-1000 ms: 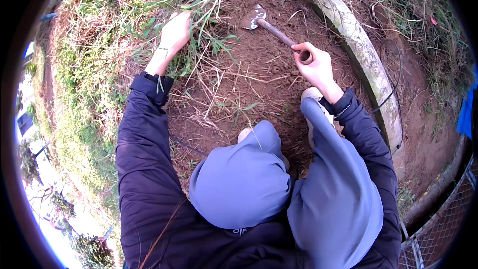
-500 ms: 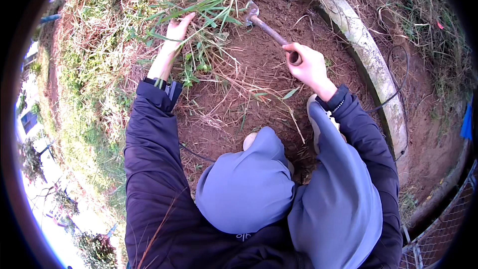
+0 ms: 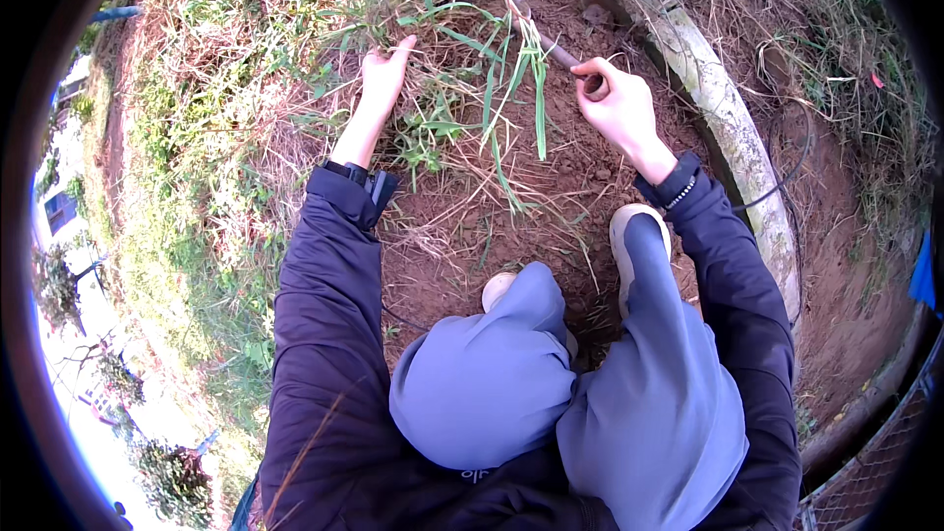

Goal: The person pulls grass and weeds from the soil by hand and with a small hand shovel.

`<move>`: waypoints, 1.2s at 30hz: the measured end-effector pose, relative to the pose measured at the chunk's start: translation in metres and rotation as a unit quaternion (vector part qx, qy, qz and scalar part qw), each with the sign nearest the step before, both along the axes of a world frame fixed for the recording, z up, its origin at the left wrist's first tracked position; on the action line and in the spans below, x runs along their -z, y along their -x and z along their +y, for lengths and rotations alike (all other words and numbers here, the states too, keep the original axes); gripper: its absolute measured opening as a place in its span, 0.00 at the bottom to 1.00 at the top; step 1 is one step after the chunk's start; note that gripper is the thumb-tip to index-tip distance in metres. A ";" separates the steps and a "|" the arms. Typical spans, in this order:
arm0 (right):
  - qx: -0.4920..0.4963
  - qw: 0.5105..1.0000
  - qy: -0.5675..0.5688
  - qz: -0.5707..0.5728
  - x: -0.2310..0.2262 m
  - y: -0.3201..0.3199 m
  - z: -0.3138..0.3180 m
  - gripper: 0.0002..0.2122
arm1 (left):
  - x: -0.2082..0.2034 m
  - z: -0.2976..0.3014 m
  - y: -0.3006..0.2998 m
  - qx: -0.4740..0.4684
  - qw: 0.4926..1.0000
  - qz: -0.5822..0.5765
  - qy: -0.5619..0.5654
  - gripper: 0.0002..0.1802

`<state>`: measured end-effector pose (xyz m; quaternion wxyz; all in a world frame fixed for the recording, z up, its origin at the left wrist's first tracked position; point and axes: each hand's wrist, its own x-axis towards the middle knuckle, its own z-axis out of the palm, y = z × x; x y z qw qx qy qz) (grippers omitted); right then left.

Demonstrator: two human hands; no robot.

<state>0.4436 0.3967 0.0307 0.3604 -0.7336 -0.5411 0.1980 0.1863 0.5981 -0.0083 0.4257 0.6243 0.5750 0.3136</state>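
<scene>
Reaches with the left grip [image 3: 385, 77] to the edge of the green grass [image 3: 433, 124], with bent fingers (cannot tell how far closed, or whether round any stems). Holds the hand tool [image 3: 562, 56] further right, over bare soil [image 3: 605, 192], with long blades [image 3: 540, 108] of grass partly across it. Clasps the near end of its handle in the right grip [image 3: 619, 106], wrapped firmly round, probably to set the head well forward of the body. Looks brown, slim and hollow-ended along the handle, with a mostly hidden head, left of the concrete edging [image 3: 720, 86]
</scene>
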 end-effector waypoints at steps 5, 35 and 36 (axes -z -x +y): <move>0.023 0.997 0.050 0.054 0.018 0.049 0.037 0.09 | -0.004 -0.029 -0.028 -0.125 0.986 -0.114 -0.006 0.16; 0.074 0.997 -0.012 0.025 0.011 0.007 0.086 0.07 | -0.055 -0.199 0.080 -0.185 0.979 -0.082 -0.033 0.09; 0.069 0.997 0.038 0.010 -0.010 0.020 0.096 0.08 | -0.062 -0.196 0.074 -0.181 0.980 -0.071 -0.038 0.09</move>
